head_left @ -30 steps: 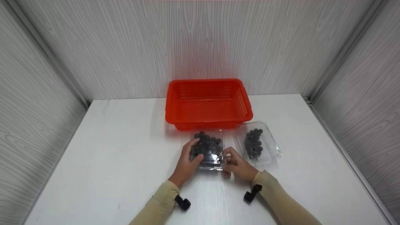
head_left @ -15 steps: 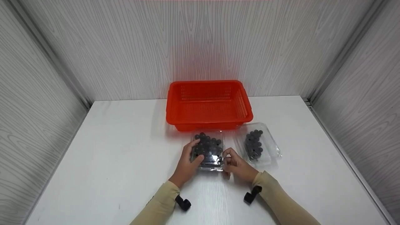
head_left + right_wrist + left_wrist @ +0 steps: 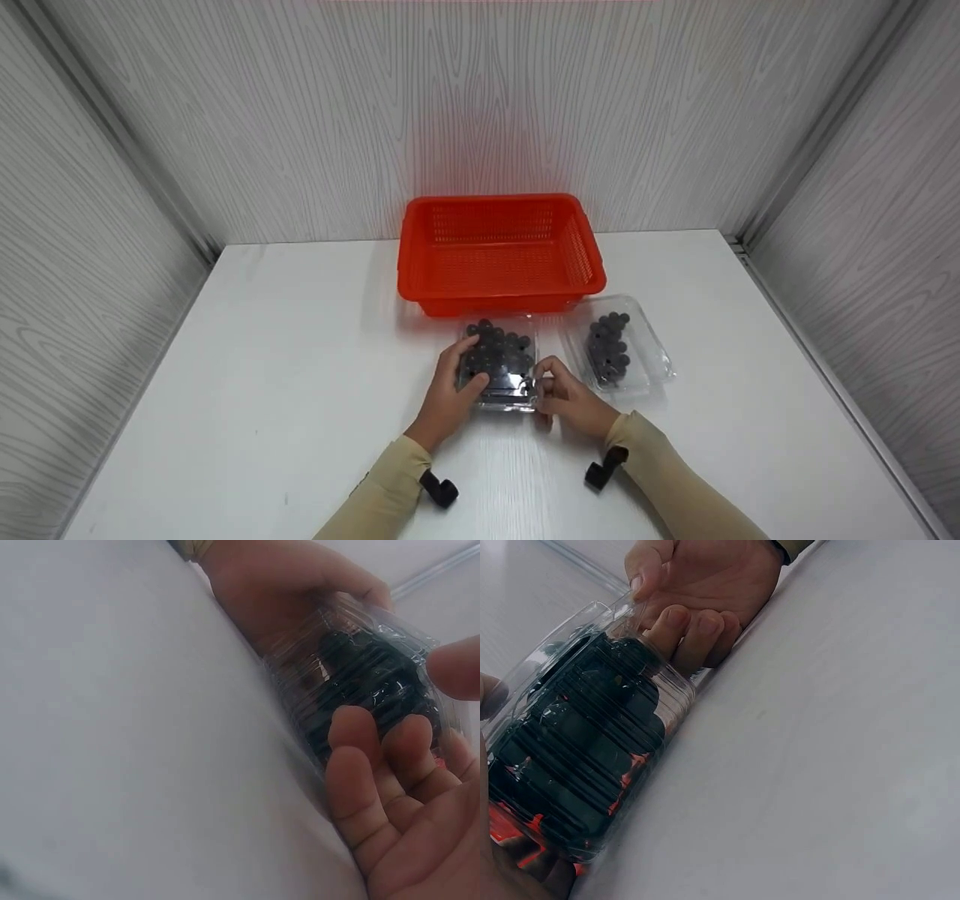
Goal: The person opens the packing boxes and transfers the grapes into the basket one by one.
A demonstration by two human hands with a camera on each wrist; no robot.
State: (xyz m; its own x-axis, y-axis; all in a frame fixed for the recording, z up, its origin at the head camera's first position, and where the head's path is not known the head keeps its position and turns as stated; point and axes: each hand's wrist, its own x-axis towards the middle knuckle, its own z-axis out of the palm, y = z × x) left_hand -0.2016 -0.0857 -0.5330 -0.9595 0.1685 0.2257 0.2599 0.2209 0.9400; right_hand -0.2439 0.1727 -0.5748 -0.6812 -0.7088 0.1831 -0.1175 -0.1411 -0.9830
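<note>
A clear plastic clamshell box of dark grapes (image 3: 504, 352) rests on the white table in front of the red basket, its lid down over the fruit. My left hand (image 3: 442, 403) grips its left side, thumb across the top and fingers along the far edge. At the near right corner, my right hand (image 3: 576, 407) pinches the rim with thumb and curled index finger. The left wrist view shows the right thumb (image 3: 637, 583) at the lid edge and the other fingers (image 3: 702, 634) bent against the box's side. Ridged plastic walls show in the right wrist view, around the grapes (image 3: 375, 682).
A red plastic basket (image 3: 501, 301) stands at the back, with nothing seen inside it. Right of the hands lies a second clear box of dark grapes (image 3: 609, 349), close to the basket's front corner. Wood-patterned panels (image 3: 300, 120) enclose the table (image 3: 300, 337) behind and at both sides.
The head view shifts very slightly. Both hands keep their hold on the box, and no object has visibly moved.
</note>
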